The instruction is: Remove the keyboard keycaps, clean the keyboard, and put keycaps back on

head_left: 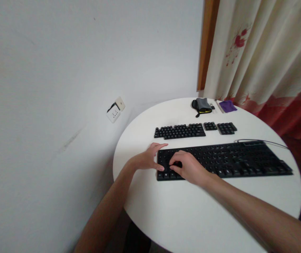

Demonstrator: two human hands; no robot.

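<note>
A black keyboard [229, 158] lies on the round white table, most of its keycaps off and some still on the bottom row. My left hand [149, 159] is at its left end, fingers spread, the thumb resting on the left edge. Over the left part of the keyboard, my right hand [187, 164] has thumb and forefinger brought together in a pinch. Whatever is between those fingertips is too small to make out. Behind the keyboard, loose black keycaps [183, 131] are laid out in rows, with a small group [210, 126] and a number-pad block [226, 128] to the right.
On the white table [192, 218], a grey and black pouch [203, 104] and a purple cloth [228, 106] lie at the back. The keyboard's cable [267, 142] runs off to the right. A wall with a socket [113, 113] stands left; a curtain [266, 52] hangs behind right.
</note>
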